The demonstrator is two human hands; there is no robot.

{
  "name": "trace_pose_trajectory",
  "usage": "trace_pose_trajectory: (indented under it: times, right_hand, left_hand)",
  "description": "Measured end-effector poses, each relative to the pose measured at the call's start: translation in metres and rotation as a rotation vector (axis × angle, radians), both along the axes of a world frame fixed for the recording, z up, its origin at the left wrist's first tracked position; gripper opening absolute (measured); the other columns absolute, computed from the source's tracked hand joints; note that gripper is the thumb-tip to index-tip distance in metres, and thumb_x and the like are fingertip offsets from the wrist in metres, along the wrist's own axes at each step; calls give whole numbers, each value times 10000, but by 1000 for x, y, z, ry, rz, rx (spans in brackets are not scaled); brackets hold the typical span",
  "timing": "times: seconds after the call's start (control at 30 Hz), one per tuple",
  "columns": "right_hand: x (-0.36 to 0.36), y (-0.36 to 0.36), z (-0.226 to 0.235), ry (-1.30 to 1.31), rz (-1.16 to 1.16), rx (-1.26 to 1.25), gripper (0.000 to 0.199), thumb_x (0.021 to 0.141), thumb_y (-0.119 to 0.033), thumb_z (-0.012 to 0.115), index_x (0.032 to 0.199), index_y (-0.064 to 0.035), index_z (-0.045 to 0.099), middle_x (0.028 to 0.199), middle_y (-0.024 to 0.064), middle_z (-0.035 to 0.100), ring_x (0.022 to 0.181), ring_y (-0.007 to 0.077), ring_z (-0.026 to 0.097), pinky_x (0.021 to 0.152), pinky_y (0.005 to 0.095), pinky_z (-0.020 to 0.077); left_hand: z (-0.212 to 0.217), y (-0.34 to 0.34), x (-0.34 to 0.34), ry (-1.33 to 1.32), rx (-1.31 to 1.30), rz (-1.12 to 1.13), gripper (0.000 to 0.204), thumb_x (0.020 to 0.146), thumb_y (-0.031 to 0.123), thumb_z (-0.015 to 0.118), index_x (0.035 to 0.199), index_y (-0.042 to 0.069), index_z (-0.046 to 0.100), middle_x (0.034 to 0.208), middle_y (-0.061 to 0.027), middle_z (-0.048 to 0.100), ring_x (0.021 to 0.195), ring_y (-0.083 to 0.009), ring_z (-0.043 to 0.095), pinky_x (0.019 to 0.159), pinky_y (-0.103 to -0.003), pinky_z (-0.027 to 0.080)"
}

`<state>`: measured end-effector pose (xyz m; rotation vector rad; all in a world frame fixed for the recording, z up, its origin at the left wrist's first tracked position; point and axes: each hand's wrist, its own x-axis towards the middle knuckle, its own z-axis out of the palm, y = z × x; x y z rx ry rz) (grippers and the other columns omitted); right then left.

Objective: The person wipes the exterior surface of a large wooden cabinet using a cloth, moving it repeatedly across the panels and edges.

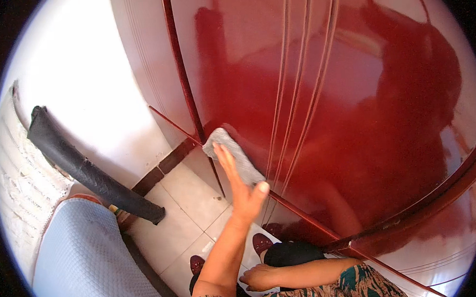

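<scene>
My left hand (240, 193) lies with its fingers stretched out over a folded grey cloth (237, 158), pressing it against the glossy dark red cabinet door (247, 105). The cloth sits by the door's lower left corner, beside the dark vertical edge strip. Low in the view, my right hand (259, 278) hangs near my dark-trousered legs, its fingers loosely extended. Nothing shows in that hand, though its underside is hidden. The door mirrors my arm and a dark outline.
A long black wrapped roll (90, 165) leans at the left near the white wall (80, 70). Below it stands furniture under a light blue textured cover (83, 256). Pale floor tiles (184, 204) meet a brown skirting (177, 155). My dark red shoes (197, 264) are on the floor.
</scene>
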<state>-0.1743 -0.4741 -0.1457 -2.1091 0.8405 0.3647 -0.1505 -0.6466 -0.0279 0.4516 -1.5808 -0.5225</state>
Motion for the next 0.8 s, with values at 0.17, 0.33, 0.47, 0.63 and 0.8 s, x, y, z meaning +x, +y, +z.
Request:
trace_pose_trajectory:
  times: [0.17,0.33,0.47,0.63,0.8]
  right_hand:
    - [-2,12,-14,-186,-85,-297,358,867,-223,523,1175,-42,542,1130,192,619,1032,336,616,830,462,508]
    - [-1,21,-33,-300,-135,-422,347,871,-194,501,1183,-49,541,1135,191,619,1036,329,619,834,460,509]
    - [2,16,-28,-139,-77,-203,342,872,-179,491,1185,-52,541,1133,191,620,1036,328,620,835,461,509]
    - [3,11,-20,72,-46,-34,338,872,-161,479,1187,-55,541,1131,190,621,1035,328,621,838,462,508]
    - [6,2,-2,28,78,5,366,854,-260,563,1114,-1,565,1021,220,631,957,401,618,803,490,495]
  left_hand:
    - [-17,74,-46,-198,-197,-13,871,866,643,446,1503,139,133,1510,-327,-25,1390,-518,-29,1063,-647,15]
    - [-38,124,-66,-348,-464,-232,617,932,589,322,1445,249,356,1539,-112,206,1436,-300,64,1135,-483,-69]
    - [-29,115,-65,-369,-597,-118,594,941,603,251,1429,293,386,1532,-75,243,1432,-257,107,1148,-450,-76]
    - [-11,59,-45,-211,-321,68,643,909,622,373,1447,272,350,1520,-263,145,1417,-430,100,1114,-561,64]
    - [1,-28,5,-72,117,174,686,991,388,289,1468,-56,73,1557,-200,-11,1439,-351,-27,1149,-456,1]
